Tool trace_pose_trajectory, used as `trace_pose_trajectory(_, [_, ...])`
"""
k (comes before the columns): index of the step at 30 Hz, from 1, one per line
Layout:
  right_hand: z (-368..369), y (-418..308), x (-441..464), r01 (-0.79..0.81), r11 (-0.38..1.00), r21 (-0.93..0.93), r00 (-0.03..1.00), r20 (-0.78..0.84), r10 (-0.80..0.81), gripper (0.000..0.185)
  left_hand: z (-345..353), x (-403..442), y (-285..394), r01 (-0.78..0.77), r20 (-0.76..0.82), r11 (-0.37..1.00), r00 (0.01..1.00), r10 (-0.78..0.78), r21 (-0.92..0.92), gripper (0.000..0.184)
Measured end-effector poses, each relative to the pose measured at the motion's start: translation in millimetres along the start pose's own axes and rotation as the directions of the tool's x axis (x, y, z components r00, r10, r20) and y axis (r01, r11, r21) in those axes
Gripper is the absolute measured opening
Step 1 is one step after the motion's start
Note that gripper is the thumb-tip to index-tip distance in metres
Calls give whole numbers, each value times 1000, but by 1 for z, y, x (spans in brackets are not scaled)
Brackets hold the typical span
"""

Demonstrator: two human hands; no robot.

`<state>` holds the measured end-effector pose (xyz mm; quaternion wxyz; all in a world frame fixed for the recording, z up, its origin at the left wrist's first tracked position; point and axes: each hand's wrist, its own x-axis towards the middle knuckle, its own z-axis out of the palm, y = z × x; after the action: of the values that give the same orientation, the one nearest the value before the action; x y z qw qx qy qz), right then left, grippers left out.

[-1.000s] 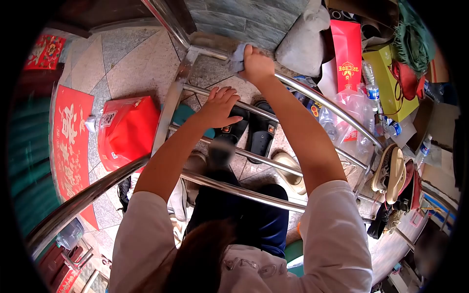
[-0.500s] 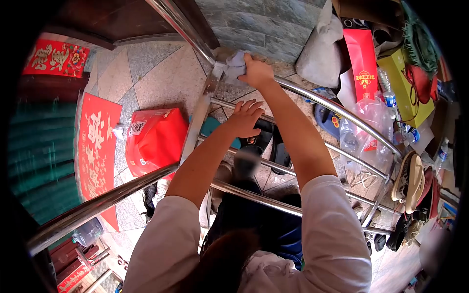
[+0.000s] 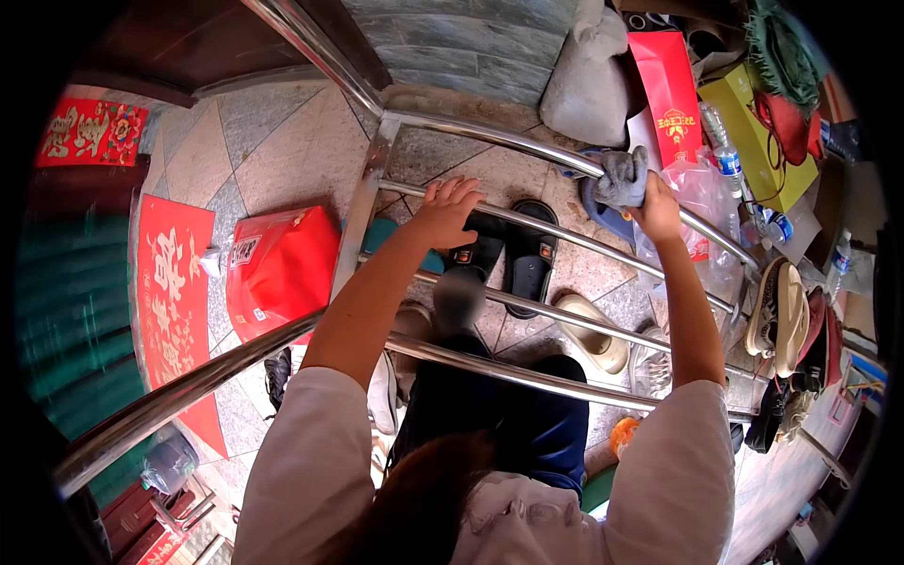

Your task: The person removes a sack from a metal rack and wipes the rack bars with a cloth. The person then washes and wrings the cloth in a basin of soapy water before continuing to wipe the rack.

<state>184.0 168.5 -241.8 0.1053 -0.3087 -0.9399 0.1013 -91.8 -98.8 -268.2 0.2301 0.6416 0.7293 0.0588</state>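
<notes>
My right hand (image 3: pixel 657 209) is closed on a grey cloth (image 3: pixel 622 177), which wraps round the far metal rail (image 3: pixel 513 141) of a shoe rack right of its middle. My left hand (image 3: pixel 446 213) lies on the second rail (image 3: pixel 556 229), its fingers stretched out and somewhat spread, with nothing held. Black slides (image 3: pixel 531 259) show below the rails near my left hand. A beige shoe (image 3: pixel 595 331) stands lower down between the bars.
A red bag (image 3: pixel 282 268) stands left of the rack on the tiled floor. Behind the rail are a grey sack (image 3: pixel 586 80), a red paper bag (image 3: pixel 667 99) and plastic bottles (image 3: pixel 725 160). Several shoes (image 3: pixel 782 315) lie at the right end.
My right hand has slid the cloth along the far rail from its left corner toward the right. My left hand stays on the second rail. The view has shifted slightly.
</notes>
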Motion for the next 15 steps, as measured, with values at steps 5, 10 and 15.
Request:
trace_pose_trajectory(5, [7, 6, -14, 33, 981, -190, 987, -149, -62, 61, -3, 0, 5, 22, 13, 999, 1000, -22, 31, 60])
trace_pose_trajectory(10, [19, -12, 6, 42, 993, -106, 992, -117, -54, 62, -5, 0, 6, 25, 60, 999, 998, -28, 44, 62])
trace_pose_trajectory(15, [52, -97, 63, 178, 984, -5, 979, -96, -178, 63, -7, 2, 6, 16, 53, 998, 998, -19, 59, 61])
